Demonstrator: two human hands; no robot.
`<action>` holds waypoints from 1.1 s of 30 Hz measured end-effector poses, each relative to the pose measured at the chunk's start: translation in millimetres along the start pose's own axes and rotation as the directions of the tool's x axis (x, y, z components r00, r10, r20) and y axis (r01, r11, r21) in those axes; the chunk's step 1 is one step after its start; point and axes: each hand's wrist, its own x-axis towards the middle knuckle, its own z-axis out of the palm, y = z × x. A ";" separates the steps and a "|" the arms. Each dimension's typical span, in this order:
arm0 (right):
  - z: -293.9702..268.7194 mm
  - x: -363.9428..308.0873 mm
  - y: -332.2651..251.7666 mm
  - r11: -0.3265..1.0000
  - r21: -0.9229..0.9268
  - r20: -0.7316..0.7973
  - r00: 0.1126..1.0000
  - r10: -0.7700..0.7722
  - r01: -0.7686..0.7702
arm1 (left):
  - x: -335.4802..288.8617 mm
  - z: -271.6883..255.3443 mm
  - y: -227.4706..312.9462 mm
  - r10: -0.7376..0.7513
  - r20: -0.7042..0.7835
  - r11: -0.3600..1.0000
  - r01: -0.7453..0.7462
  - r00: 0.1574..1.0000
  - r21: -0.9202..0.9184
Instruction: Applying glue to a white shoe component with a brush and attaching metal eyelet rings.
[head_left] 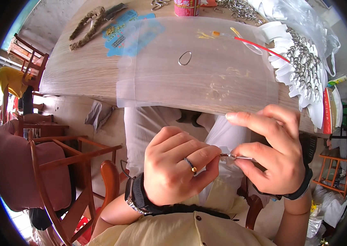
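Above my lap, just off the table's near edge, my left hand (177,168) is closed, its thumb and forefinger pinching one end of a small silvery metal piece (227,155). My right hand (274,149) grips the other end between thumb and a bent finger, while its forefinger stretches out toward the table. Fingertips cover much of the metal piece, so its exact kind is unclear. On a translucent plastic sheet (161,84) lies a single teardrop-shaped wire ring (185,58). Behind it rests a thin red-handled tool (261,48), beside yellowish smears on the sheet.
At right, rows of metal rings (304,69) sit on white folded strips, near a clear plastic bag (313,24). More metal pieces (241,10) pile up behind, beside a red can (186,8). Twine-wrapped handles (87,24) and a blue card (120,39) lie left. Wooden chairs (79,156) stand left.
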 end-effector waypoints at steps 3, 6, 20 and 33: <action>-0.5 0.1 -5.4 0.997 0.051 -0.001 0.999 0.053 -0.053 | -3.5 -2.5 2.8 -0.006 0.020 1.000 0.006 1.000 -0.016; -2.9 -2.8 -9.6 0.997 0.047 0.029 0.997 0.066 -0.067 | -4.7 -4.9 5.4 -0.034 0.051 0.998 0.037 0.998 -0.056; -25.1 -4.6 -20.5 0.960 0.269 0.101 0.994 0.047 -0.073 | -3.6 -20.9 16.9 -0.066 0.188 0.962 0.113 0.980 -0.249; -15.3 -1.1 -30.4 0.969 0.241 0.102 0.994 0.033 -0.057 | -12.7 -16.6 25.7 -0.049 0.099 0.968 0.072 0.994 -0.239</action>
